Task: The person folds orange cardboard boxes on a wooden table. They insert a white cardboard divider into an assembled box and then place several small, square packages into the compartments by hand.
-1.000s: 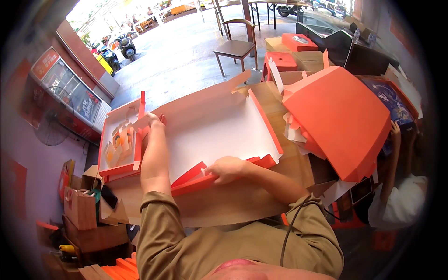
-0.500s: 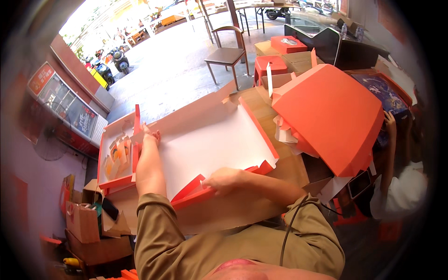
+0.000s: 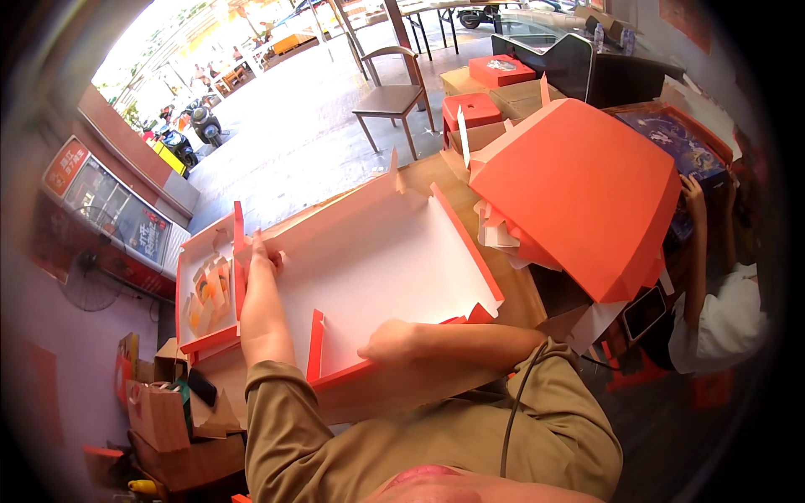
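A large open cardboard box (image 3: 381, 260), white inside with red-orange walls, lies in front of me on the table. My left hand (image 3: 266, 254) is at its far left corner, fingers curled around the edge there. My right hand (image 3: 392, 342) grips the near wall, thumb and fingers closed over its rim. A short red side flap (image 3: 316, 345) stands up at the near left corner. Left of my forearm sits a smaller red box (image 3: 210, 339) with cut cardboard inserts (image 3: 210, 293) inside.
Stacked red box pieces (image 3: 579, 201) stand right of the table (image 3: 520, 293). Beyond them a person's hands (image 3: 694, 201) touch a dark blue printed box (image 3: 671, 142). A chair (image 3: 390, 99) and a red stool (image 3: 470, 109) are ahead. Paper bags (image 3: 158, 415) and a phone (image 3: 201, 386) are at left.
The near-left flap has turned from slanting inward along the near wall to standing across the left side. My right hand has shifted slightly along the near wall. My left hand stays at the far left corner.
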A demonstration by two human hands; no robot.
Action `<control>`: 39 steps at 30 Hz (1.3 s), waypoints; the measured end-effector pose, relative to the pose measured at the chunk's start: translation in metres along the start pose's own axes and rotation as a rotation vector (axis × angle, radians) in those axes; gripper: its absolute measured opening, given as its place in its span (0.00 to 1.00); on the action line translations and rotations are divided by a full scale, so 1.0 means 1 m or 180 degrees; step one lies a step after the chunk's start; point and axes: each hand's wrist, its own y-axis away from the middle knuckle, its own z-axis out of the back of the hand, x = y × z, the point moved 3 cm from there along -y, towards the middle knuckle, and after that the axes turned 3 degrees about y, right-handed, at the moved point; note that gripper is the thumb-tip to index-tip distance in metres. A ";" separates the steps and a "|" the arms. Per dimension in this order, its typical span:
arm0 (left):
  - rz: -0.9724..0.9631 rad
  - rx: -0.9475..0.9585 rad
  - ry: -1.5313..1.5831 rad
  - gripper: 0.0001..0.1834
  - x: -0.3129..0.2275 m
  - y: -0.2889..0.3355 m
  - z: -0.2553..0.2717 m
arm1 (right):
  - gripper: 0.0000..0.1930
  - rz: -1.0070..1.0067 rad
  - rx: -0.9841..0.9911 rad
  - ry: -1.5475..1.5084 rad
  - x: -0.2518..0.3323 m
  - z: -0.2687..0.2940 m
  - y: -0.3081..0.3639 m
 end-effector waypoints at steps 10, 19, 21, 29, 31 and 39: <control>-0.2231 0.0958 -0.1670 0.09 -0.001 0.011 -0.037 | 0.20 -0.0115 0.0092 -0.0107 -0.012 0.001 0.004; -0.4342 0.1548 -0.3599 0.34 0.016 0.044 -0.039 | 0.25 -0.0069 -0.0215 -0.0114 -0.042 -0.008 -0.009; -0.4466 0.1654 -0.3970 0.34 0.023 0.064 -0.045 | 0.26 -0.0125 -0.0175 -0.0117 -0.042 -0.006 -0.008; -0.4202 0.2206 -0.4183 0.33 0.041 0.106 -0.101 | 0.28 -0.0100 -0.0124 -0.0088 -0.040 -0.004 -0.010; -0.4442 0.2198 -0.4113 0.38 0.045 0.114 -0.131 | 0.30 -0.0125 -0.0130 -0.0158 -0.041 -0.004 -0.009; -0.3813 0.2035 -0.4188 0.53 0.076 0.124 -0.233 | 0.30 -0.0046 -0.0026 -0.0399 -0.034 0.011 0.006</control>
